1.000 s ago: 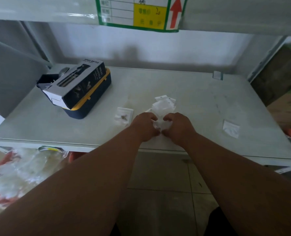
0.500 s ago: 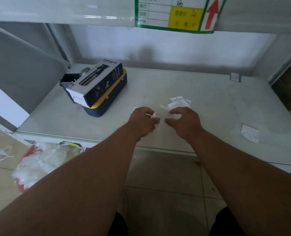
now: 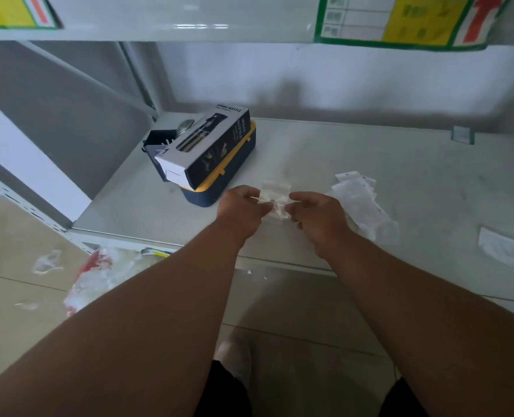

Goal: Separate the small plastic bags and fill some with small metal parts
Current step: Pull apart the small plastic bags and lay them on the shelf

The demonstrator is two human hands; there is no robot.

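Note:
A small clear plastic bag (image 3: pixel 275 196) with small dark bits inside is pinched at its two sides between my left hand (image 3: pixel 243 207) and my right hand (image 3: pixel 318 215), just above the white shelf (image 3: pixel 370 152). To the right of my right hand a loose pile of empty clear bags (image 3: pixel 359 200) lies on the shelf. One more single bag (image 3: pixel 497 244) lies flat at the far right near the front edge.
A black and white spray bottle carton (image 3: pixel 207 145) rests on a navy and yellow box (image 3: pixel 219 182) at the back left. An upper shelf with a yellow and green label (image 3: pixel 415 22) hangs overhead. On the floor at left lie a red-and-white plastic bundle (image 3: pixel 99 278) and scraps.
My hands have left the bag pile, moved left and lifted one small bag between them. The camera has swung left, so the pile sits to the right now.

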